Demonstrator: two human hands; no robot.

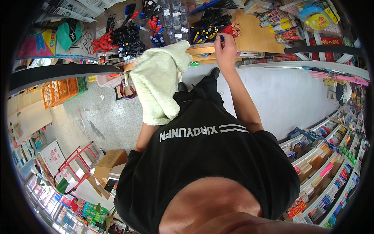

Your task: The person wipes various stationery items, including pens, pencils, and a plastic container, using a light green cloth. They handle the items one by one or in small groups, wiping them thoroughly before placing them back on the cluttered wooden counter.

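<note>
A pale green fluffy cloth [159,79] drapes over my left forearm and hides my left hand entirely. The cloth's far end reaches the edge of the stationery display. My right hand [227,48] is at the front of a compartment of yellow and dark pens [204,33], its fingers curled around a small dark pen-like item [222,38], mostly covered by them. Just beyond the fingers lies a bundle of red pencils [233,29]. Clear plastic cups [176,22] with small labels stand left of the pens, beside blue and red markers [156,27].
Black pens [127,38] and red-capped pens [102,42] fill the display's left part. A black bar [67,71] crosses at left. An orange crate of eggs [58,90] sits beyond it. Behind me are a cardboard box [111,163], a red metal frame [77,165] and stocked shelves [318,172].
</note>
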